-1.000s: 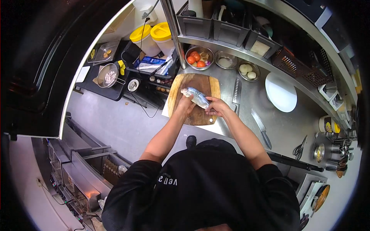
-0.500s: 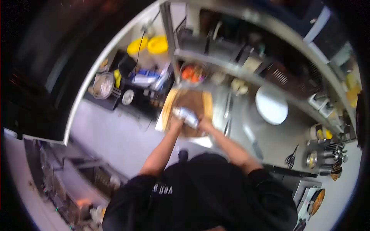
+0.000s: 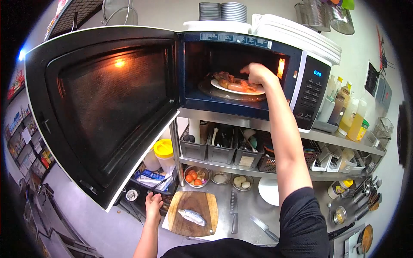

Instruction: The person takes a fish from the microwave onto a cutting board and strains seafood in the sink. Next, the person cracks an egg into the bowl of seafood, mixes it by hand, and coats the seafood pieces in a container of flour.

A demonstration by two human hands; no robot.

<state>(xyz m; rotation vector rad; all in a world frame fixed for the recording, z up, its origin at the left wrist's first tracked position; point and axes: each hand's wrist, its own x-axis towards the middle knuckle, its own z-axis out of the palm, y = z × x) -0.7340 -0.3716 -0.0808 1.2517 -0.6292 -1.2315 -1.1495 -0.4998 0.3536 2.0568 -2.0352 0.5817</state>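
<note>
My right hand (image 3: 259, 74) reaches into the open microwave (image 3: 241, 111), above a white plate (image 3: 226, 88) of sausages (image 3: 238, 87) and reddish, bacon-like pieces (image 3: 223, 77). A finger stretches out to the left, and nothing shows in the hand; some fingertips are hard to make out. Down at the left, my left hand (image 3: 153, 204) is open and holds nothing, just left of a wooden cutting board (image 3: 206, 199). On that board lies a silvery, elongated thing (image 3: 192, 217), either a fish or a wrapped packet; I cannot tell which.
The microwave door (image 3: 112, 103) swings wide to the left, above my left hand. A serrated knife (image 3: 233, 210) and another knife (image 3: 264, 228) lie right of the board. Behind it stand a bowl of tomatoes (image 3: 196, 176) and a yellow-lidded tub (image 3: 163, 148).
Both hands have let go of the silvery thing, which now lies on the board. My right hand has risen into the microwave, my left moved left, and the view has tilted up.
</note>
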